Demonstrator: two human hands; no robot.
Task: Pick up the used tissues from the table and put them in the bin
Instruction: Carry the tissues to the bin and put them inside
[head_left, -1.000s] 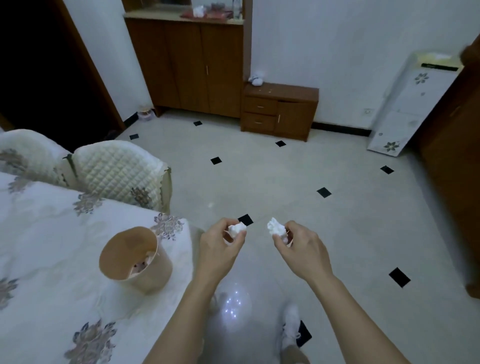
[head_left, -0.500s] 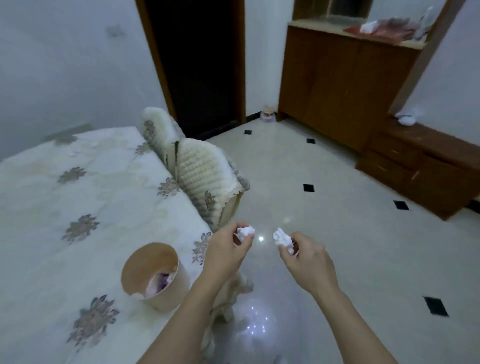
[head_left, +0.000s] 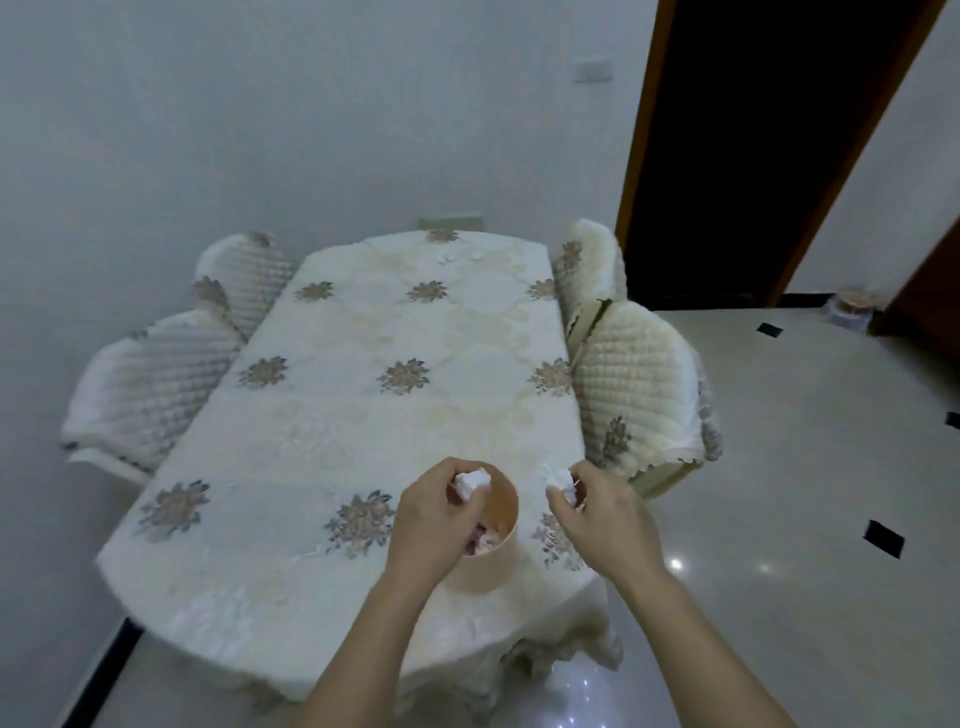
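Person at the near end of the table (head_left: 332, 426), as the head camera shows it, has both hands busy. The left hand (head_left: 436, 514) pinches a crumpled tissue (head_left: 472, 480) between thumb and fingers, directly over the open mouth of the tan bin (head_left: 506, 512). The bin stands on the flowered cloth and has paper scraps inside. The right hand (head_left: 605, 525) grasps a second tissue (head_left: 563, 480) just beside the bin, on its right side. Quilted chairs (head_left: 634, 384) stand along both long sides of the table.

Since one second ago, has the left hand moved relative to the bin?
Yes. The left hand was right of the bin, off the table; now it is over the bin's mouth.
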